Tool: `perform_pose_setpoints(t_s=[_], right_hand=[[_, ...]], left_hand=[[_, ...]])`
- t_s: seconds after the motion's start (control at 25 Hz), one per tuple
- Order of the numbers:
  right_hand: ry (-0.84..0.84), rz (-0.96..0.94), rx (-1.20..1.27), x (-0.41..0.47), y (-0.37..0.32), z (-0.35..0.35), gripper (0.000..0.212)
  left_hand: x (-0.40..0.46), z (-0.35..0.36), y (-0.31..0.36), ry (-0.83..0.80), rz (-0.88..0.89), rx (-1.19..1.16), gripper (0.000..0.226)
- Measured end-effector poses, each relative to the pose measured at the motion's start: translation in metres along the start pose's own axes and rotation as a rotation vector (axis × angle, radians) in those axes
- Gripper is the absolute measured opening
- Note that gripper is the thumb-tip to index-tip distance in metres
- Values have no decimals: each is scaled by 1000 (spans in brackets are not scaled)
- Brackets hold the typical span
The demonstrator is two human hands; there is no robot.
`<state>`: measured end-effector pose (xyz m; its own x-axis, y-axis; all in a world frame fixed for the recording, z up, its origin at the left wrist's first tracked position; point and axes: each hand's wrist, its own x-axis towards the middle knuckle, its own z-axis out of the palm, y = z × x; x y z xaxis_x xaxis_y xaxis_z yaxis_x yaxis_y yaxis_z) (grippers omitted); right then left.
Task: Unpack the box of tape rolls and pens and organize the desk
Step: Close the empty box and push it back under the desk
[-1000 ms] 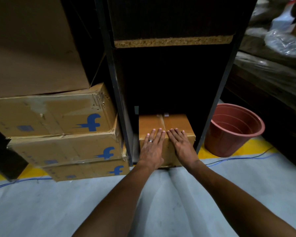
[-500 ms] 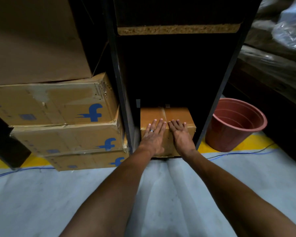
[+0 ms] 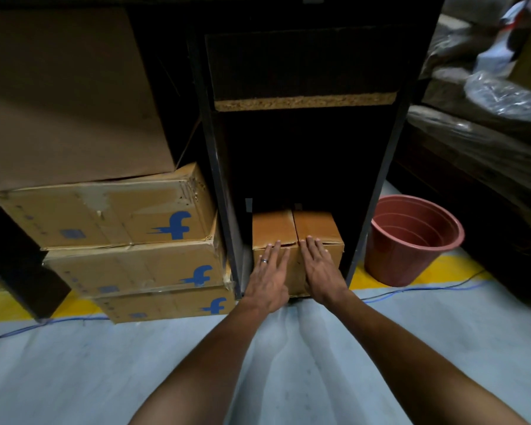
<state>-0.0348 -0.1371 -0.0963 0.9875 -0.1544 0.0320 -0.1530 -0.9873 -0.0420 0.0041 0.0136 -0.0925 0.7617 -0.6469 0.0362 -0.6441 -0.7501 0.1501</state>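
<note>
A small cardboard box (image 3: 298, 240) is sitting on the floor inside the bottom opening of a dark cabinet (image 3: 301, 148), its closed top flaps meeting in a seam down the middle; its front face is lying just inside the cabinet's front edge. Both hands are lying flat against that front face with fingers straight and close together, holding nothing; the left hand (image 3: 269, 279) is pressing on the left half, a ring (image 3: 264, 260) showing on one finger, and the right hand (image 3: 321, 271) is pressing on the right half; the fingertips of both are reaching up to the box's top front edge, and the two forearms are stretching in from the bottom of the view.

Just left of the cabinet three cardboard cartons (image 3: 135, 240) with a blue letter printed on them are sitting stacked, with a larger plain carton (image 3: 71, 102) resting on top; to the right of the cabinet a reddish plastic bucket (image 3: 411, 240) is standing upright on a yellow floor stripe (image 3: 451, 265); a thin blue cable (image 3: 411, 290) is running across the pale floor (image 3: 74, 378) in front; clear plastic wrapping (image 3: 503, 93) is lying at the upper right.
</note>
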Motion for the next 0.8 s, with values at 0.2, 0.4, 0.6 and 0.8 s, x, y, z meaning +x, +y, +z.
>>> perform_pose_setpoints(t_s=[0.2,0.4,0.6,0.8], right_hand=[[-81,-46,86,-22,-3,-31,88],[-172,-139,123,-63,-20,-103,65],[-285,-103,245,-113,-46,-227,54],[-340,-78,333,-151,-81,-369,48]], left_hand=[[-28,-34,-5,-35,-29,-121,73],[-67,-109,14,-157,-94,-232,45],[-119,-231,45,-323,-173,-321,50],[-165,-363,65,-357,-281,-354,48]])
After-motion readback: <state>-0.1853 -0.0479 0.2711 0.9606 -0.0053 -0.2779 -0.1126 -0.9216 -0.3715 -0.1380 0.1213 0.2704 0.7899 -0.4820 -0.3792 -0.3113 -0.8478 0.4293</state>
